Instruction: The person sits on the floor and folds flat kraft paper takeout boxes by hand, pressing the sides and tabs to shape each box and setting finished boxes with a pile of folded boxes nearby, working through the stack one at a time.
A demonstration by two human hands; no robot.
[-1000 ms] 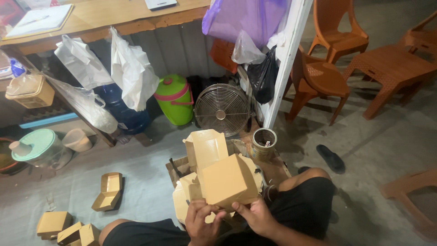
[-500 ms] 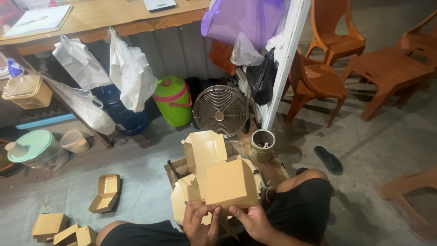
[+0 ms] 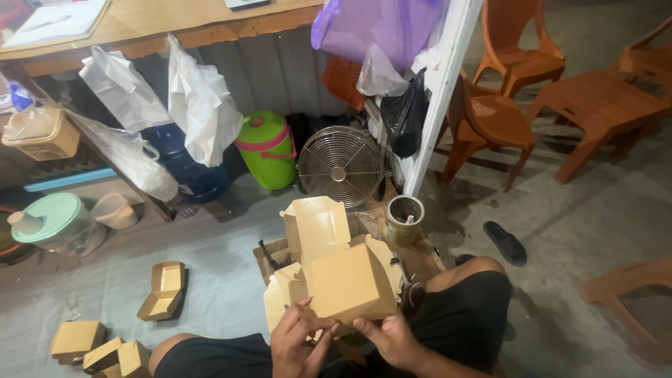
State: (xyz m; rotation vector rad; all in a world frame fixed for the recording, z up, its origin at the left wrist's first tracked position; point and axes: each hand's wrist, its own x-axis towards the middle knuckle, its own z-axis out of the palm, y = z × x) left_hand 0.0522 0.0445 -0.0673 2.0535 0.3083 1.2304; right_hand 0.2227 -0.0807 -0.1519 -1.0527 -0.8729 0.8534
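I sit on the floor and hold a folded brown cardboard box point(image 3: 350, 281) in front of me with both hands. My left hand point(image 3: 295, 341) grips its lower left corner, and my right hand point(image 3: 389, 338) holds its lower right edge from below. Behind the box stands a pile of more brown boxes point(image 3: 316, 225), one with its lid open, resting on a flat cardboard sheet point(image 3: 269, 256). An open brown box point(image 3: 163, 290) lies on the floor to my left. Several closed boxes point(image 3: 98, 348) sit at the lower left.
A round metal fan point(image 3: 341, 166) and a green jug point(image 3: 266, 148) stand ahead under a wooden table point(image 3: 175, 28) hung with plastic bags point(image 3: 203, 105). A tin can point(image 3: 405, 217) sits beside a white post point(image 3: 441, 91). Orange plastic chairs point(image 3: 504, 105) stand to the right, and a dark sandal point(image 3: 505, 241) lies nearby.
The box in my hands has turned slightly and dropped a little lower toward my lap. My hands have shifted along its lower edge.
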